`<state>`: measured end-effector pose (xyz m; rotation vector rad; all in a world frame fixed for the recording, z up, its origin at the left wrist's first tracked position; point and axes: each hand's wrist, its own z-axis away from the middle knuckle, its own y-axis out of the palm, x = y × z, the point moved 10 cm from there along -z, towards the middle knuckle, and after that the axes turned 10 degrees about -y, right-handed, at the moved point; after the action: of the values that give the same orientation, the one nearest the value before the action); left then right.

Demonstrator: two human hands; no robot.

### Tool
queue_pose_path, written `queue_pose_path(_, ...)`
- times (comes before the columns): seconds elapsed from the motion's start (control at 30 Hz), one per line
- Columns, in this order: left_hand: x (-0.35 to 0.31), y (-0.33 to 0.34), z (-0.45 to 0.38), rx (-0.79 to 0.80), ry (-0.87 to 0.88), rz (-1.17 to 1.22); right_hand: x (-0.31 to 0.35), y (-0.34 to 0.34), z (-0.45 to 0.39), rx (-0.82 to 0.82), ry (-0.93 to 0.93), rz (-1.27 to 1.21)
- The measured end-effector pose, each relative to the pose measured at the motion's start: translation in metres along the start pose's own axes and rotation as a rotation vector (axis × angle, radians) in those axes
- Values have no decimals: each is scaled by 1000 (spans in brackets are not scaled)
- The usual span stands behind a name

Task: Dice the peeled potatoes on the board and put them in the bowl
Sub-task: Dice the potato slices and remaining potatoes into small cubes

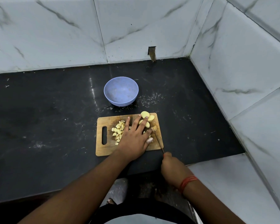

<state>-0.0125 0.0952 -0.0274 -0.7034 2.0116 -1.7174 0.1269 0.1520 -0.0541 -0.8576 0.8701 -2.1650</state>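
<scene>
Task part done: diced pieces lie left on the board, bowl beyond holds none. Your left hand presses flat on uncut halves; your right hand grips the knife.

A black countertop fills the middle of the frame, smeared with pale marks. A light blue bowl stands on it just above centre. Below the bowl, slightly apart, lies a wooden cutting board with a handle slot at its left end.
</scene>
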Motion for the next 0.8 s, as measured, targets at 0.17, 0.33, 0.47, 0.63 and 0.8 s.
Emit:
queue_pose_path(0.17,-5,-1,1,-4,20,-3,-1,-28,6,-136,-39,-117)
queue_pose_path(0.33,-8,-4,2,-1,5,5,-5,-46,-10,-94,31,-152)
queue_pose_path(0.47,-8,-6,0,-5,-23,15,1,-37,-8,-25,5,-98)
queue_pose_path(0.63,-7,-5,-4,-8,-37,14,3,-22,-6,30,0,-104)
queue_pose_path(0.8,3,-2,-6,9,-11,16,7,-13,-4,74,-4,-81)
